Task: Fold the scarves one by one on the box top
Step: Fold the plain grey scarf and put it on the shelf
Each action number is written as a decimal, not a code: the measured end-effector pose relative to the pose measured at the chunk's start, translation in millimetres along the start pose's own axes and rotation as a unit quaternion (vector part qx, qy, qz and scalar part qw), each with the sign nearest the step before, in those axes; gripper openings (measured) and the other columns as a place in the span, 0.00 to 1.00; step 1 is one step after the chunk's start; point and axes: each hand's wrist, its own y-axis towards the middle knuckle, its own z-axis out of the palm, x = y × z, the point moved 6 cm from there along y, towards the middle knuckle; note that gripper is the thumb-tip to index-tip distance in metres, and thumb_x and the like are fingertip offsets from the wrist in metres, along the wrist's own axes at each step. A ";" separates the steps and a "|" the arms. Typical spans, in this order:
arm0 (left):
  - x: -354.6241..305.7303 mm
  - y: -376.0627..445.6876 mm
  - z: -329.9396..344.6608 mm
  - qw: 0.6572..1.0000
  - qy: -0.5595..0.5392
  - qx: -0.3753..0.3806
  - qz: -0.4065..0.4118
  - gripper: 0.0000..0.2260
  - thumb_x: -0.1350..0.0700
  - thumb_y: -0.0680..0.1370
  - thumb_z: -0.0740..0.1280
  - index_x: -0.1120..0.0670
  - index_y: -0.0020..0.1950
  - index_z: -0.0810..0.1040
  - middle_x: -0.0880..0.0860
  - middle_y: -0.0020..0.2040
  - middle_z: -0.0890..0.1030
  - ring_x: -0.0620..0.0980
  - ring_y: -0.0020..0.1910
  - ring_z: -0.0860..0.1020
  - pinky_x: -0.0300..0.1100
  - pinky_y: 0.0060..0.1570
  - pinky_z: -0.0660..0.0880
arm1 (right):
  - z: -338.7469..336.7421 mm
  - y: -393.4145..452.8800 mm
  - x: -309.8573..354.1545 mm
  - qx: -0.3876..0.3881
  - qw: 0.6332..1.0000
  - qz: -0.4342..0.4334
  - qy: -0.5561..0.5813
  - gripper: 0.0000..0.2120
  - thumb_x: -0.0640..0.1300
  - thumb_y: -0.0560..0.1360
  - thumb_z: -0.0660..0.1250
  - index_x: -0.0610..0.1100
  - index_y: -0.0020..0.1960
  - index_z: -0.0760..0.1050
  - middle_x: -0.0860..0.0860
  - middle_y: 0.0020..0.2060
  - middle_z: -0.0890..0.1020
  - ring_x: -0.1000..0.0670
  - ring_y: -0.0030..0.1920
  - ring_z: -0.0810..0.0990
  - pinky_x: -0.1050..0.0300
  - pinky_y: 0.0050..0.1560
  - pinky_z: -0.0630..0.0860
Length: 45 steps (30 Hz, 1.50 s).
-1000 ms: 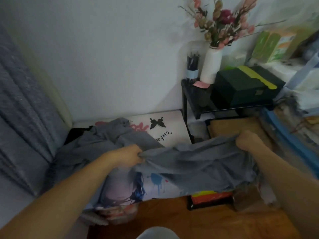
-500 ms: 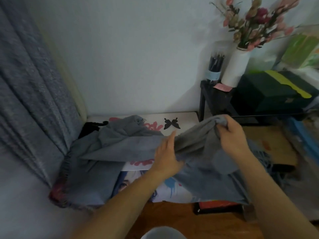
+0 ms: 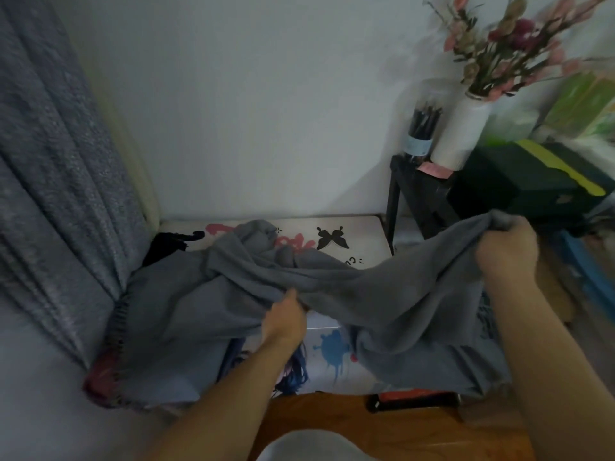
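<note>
Spreading apart again in the head view, our hands have parted since half a second ago: the right hand (image 3: pixel 507 252) grips one end of the grey scarf (image 3: pixel 382 294) out at 3 o'clock, while the left hand (image 3: pixel 286 319) pinches its near edge at centre. We judge this stretches it for a fold. The scarf drapes across the box top (image 3: pixel 362 234), overhanging at 7 and 5 o'clock; the curtain (image 3: pixel 56 181) crowds 9, the black shelf (image 3: pixel 416 194) 2
</note>
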 end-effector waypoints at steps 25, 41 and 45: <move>-84.4 -61.2 -110.6 0.959 -0.130 -0.089 0.237 0.08 0.57 0.81 0.64 0.53 0.60 0.74 0.55 0.49 0.83 0.54 0.44 0.81 0.51 0.44 0.79 | 133.6 -159.9 26.1 0.442 0.837 -0.318 -0.054 0.34 0.34 0.73 0.71 0.63 0.70 0.67 0.55 0.56 0.78 0.55 0.57 0.78 0.52 0.60 0.77; 225.4 -83.8 -82.2 0.878 -0.204 -0.340 -0.270 0.16 0.66 0.81 0.59 0.58 0.63 0.81 0.62 0.59 0.79 0.63 0.59 0.76 0.52 0.61 0.72 | 76.8 -83.2 1.2 0.172 0.963 -0.135 -0.160 0.15 0.30 0.76 0.60 0.37 0.60 0.79 0.34 0.54 0.81 0.35 0.53 0.78 0.52 0.48 0.68; 239.1 -77.8 -91.3 0.886 -0.270 -0.251 -0.281 0.12 0.61 0.82 0.61 0.55 0.60 0.81 0.57 0.56 0.83 0.58 0.55 0.79 0.46 0.55 0.74 | 105.0 -111.3 12.3 0.310 0.924 -0.141 -0.176 0.10 0.32 0.78 0.60 0.36 0.52 0.80 0.37 0.49 0.82 0.42 0.45 0.76 0.48 0.47 0.72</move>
